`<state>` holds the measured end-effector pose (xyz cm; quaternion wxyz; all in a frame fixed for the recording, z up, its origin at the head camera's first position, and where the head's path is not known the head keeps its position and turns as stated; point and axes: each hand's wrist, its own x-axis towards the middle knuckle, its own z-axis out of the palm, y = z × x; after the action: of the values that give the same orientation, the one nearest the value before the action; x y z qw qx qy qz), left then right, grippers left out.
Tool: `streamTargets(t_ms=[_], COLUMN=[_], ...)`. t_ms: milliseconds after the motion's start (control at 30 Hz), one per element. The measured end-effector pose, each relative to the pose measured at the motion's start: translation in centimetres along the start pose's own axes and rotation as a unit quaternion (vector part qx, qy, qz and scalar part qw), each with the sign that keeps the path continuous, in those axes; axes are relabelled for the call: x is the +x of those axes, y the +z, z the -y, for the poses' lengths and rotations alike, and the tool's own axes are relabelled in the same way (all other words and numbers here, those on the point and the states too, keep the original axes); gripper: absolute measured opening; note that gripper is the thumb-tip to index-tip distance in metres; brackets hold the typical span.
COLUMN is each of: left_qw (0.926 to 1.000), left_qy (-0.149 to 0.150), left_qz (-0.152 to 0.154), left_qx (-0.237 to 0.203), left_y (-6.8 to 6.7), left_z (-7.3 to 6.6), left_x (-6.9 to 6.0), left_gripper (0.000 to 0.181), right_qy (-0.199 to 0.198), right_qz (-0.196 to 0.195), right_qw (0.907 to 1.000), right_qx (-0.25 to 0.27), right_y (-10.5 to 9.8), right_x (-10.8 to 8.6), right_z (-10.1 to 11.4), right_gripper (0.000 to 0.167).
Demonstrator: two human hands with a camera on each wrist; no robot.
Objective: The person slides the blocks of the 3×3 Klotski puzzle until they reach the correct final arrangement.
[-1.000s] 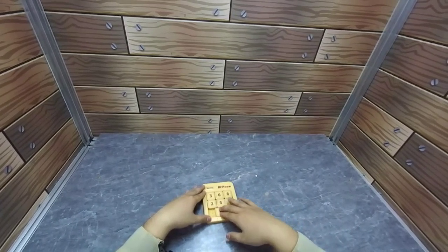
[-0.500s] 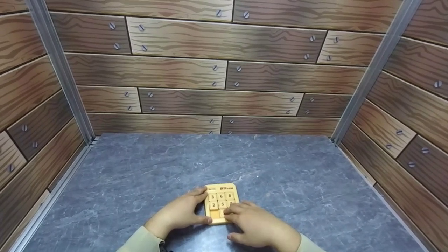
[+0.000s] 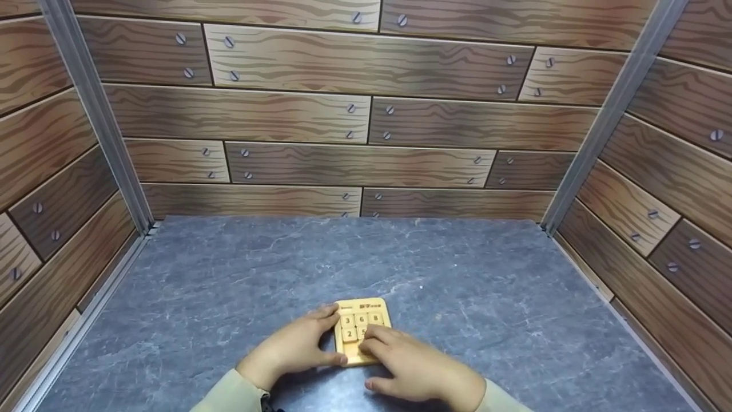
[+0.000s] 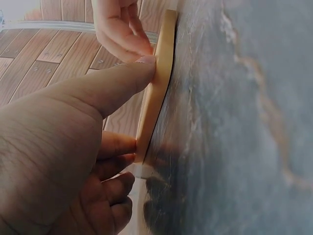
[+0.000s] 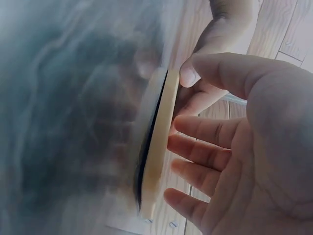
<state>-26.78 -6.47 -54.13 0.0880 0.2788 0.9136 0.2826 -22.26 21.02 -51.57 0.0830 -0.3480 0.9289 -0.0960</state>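
Note:
A yellow number slide puzzle (image 3: 357, 302) lies flat on the table, low in the middle of the head view. Tiles marked 3, 6, 8 and 2 show, with the 5 partly covered. My left hand (image 3: 294, 346) grips the puzzle's left side, its thumb at the near corner and fingertips at the far end. In the left wrist view that thumb presses the frame's edge (image 4: 164, 63). Over the lower right tiles, my right hand (image 3: 414, 363) rests its bent index and middle fingertips, hiding them. Its thumb stays off the puzzle. Bare tray shows at the lower left slot.
The grey-blue marbled tabletop (image 3: 274, 269) stretches behind and to both sides of the puzzle. Wood-plank printed walls (image 3: 366, 120) enclose it at the back and sides, with metal posts (image 3: 100, 114) at the corners.
My right fingertips have moved up and left over the tiles, and now partly cover the 5. A bottom-row tile shifted right earlier, widening the lower left gap. The left hand stays put.

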Motion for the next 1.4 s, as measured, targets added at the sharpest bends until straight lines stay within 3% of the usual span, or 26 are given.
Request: streamTargets(t_ms=[133,267,667,967,1233,1400], left_qw=[0.9999,0.9998,0.9994,0.9997,0.9997,0.9998], left_qy=[0.008,-0.001,-0.022,-0.019,-0.019,-0.01], left_qz=[0.002,0.016,0.025,0.009,0.01,0.01], left_qx=[0.008,0.008,0.007,0.014,0.006,0.012], left_y=[-0.1,0.0,0.2,0.0,0.0,-0.2], left_z=[-0.1,-0.3,-0.6,-0.4,-0.3,-0.3], left_x=[-0.1,-0.1,0.1,0.2,0.4,0.2], left_gripper=[0.1,0.1,0.099,0.1,0.102,0.102], right_qy=[-0.003,-0.011,-0.009,-0.013,-0.049,-0.07], right_qz=[0.017,0.043,0.056,0.06,0.064,0.051], right_qw=[0.9997,0.9984,0.998,0.9981,0.9967,0.9961], right_qx=[0.019,0.035,0.028,0.005,0.004,0.018], right_y=[0.3,0.3,0.0,-1.0,-3.2,-3.6], right_x=[0.0,-0.1,-0.4,-0.4,1.5,2.3], right_z=[-0.3,-0.7,-0.3,0.9,0.9,0.7], right_gripper=[0.085,0.089,0.079,0.069,0.048,0.042])
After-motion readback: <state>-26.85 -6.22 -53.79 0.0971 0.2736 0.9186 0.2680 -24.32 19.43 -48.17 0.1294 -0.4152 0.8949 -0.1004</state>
